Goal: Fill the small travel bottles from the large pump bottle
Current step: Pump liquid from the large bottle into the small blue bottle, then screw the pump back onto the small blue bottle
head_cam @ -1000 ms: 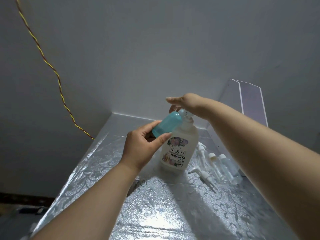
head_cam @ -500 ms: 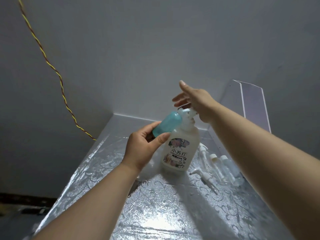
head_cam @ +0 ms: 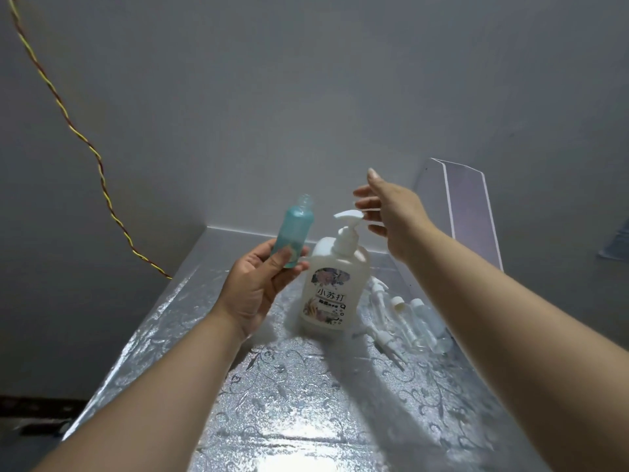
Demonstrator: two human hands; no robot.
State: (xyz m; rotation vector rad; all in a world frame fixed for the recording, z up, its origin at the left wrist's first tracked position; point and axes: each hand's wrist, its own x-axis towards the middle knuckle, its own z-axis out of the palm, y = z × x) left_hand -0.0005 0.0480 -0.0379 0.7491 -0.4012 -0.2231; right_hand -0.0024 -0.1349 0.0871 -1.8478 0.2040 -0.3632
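Table: silver foil-patterned table top (head_cam: 289,396) set into a grey wall corner; a clear acrylic panel (head_cam: 469,206) stands at the table's 2 o'clock edge.
Cable: a twisted yellow-and-red cable (head_cam: 85,144) hangs down the wall at 10 o'clock and meets the table's far left corner.
Clutter: loose white pump heads (head_cam: 377,291) and clear small bottles (head_cam: 420,323) lie at 3 o'clock of the pump bottle, partly hidden by the right forearm.
Pump bottle: large white pump bottle (head_cam: 335,287) stands upright mid-table, nozzle pointing to 9 o'clock; its walls are cloudy, so the level inside cannot be told.
Teal bottle: small teal travel bottle (head_cam: 293,235), uncapped, nearly upright, at 10 o'clock of the pump bottle and apart from the nozzle; contents cannot be told.
Left hand: left hand (head_cam: 262,287) grips the teal bottle's lower half between thumb and curled fingers.
Right hand: right hand (head_cam: 394,212) hovers at 2 o'clock of the pump head, fingers spread loose, holding nothing.
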